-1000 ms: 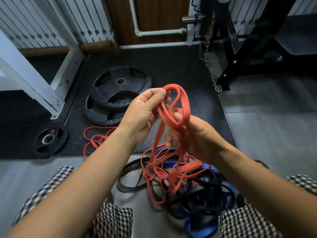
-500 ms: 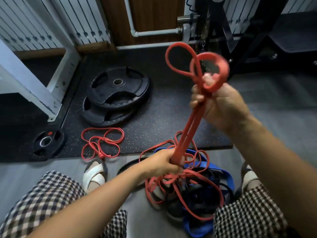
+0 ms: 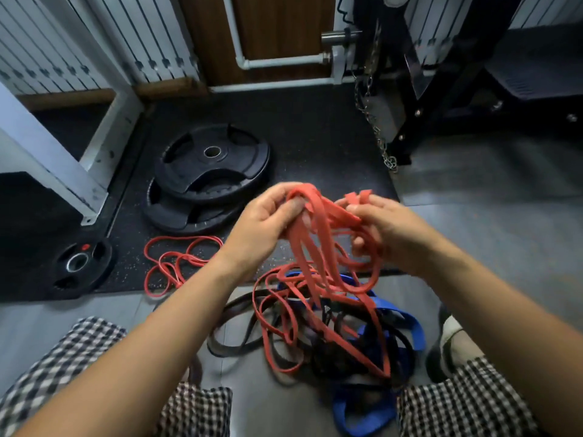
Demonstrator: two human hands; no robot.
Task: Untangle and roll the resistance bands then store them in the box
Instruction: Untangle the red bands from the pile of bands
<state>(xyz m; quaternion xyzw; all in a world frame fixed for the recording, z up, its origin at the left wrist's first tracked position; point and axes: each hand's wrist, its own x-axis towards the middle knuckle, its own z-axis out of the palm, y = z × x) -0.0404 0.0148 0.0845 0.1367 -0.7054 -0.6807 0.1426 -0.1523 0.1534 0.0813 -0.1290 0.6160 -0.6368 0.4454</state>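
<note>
A wide red resistance band hangs in loops between my two hands at mid-frame. My left hand grips one bunch of its strands. My right hand pinches the other loops, with short ends sticking up above the fingers. The band trails down into a tangled heap of red, black and blue bands on the floor between my knees. A thin red band lies apart on the black mat to the left. No box is in view.
Two stacked black weight plates lie on the rubber mat behind my hands, and a small plate sits at the left. A white frame leg stands at the left. A black rack with a hanging chain stands at the right.
My right hand came down from its raised position and my left hand rose from the heap. Both now hold the red band close together at mid-height.
</note>
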